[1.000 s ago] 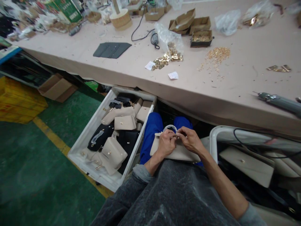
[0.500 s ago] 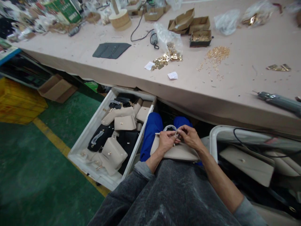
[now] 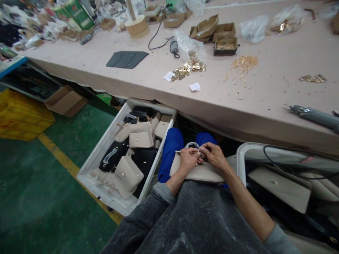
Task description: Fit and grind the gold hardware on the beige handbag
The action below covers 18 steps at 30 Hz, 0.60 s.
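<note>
**Two hands working at the top of a beige handbag on a lap**

While a seated person is leaning over their lap, both hands are meeting at the top edge of a beige handbag (image 3: 201,172) lying across blue trousers. The left hand (image 3: 188,159) is pinching narrowly at a small fitting beside the bag's pale handle loop (image 3: 192,144); the right hand (image 3: 215,156) is curling closed on the same spot, fingertips touching the left's. To the left, a white crate (image 3: 91,162) is sitting on the green floor, holding beige and black bags. Beyond the knees, a pink bench (image 3: 265,91) is carrying scattered gold hardware (image 3: 242,62) and a grey power tool (image 3: 314,115).
</note>
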Motion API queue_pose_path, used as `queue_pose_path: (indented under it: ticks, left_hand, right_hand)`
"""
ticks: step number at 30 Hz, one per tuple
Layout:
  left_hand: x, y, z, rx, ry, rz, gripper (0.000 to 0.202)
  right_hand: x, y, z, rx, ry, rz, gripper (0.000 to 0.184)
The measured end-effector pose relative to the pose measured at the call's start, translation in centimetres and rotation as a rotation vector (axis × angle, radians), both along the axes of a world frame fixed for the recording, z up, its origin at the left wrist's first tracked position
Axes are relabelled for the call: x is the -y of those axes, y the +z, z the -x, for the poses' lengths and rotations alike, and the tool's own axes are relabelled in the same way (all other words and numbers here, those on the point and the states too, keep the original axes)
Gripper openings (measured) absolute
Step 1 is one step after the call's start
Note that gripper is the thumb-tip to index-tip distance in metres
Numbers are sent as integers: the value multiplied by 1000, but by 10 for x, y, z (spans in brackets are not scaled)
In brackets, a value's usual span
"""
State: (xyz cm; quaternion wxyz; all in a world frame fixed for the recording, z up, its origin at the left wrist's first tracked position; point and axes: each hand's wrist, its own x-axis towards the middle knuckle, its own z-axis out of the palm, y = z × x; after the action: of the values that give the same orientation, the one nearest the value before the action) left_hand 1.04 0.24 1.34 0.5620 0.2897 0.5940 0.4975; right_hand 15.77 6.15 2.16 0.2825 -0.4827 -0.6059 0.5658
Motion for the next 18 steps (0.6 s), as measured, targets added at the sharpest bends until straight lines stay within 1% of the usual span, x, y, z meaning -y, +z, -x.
queue_pose_path:
  ticks: [8, 14, 18]
  left_hand:
    - [1, -5, 1, 6, 14, 3, 25]
    - [4, -5, 1, 23, 21, -4, 32]
    - [5, -3, 1, 16, 24, -2, 36]
  right_hand:
    - [-1, -3, -2, -33, 35, 35, 38]
    - [-1, 3, -4, -6, 60, 2, 36]
    - [-1, 6, -5, -36, 80, -6, 34]
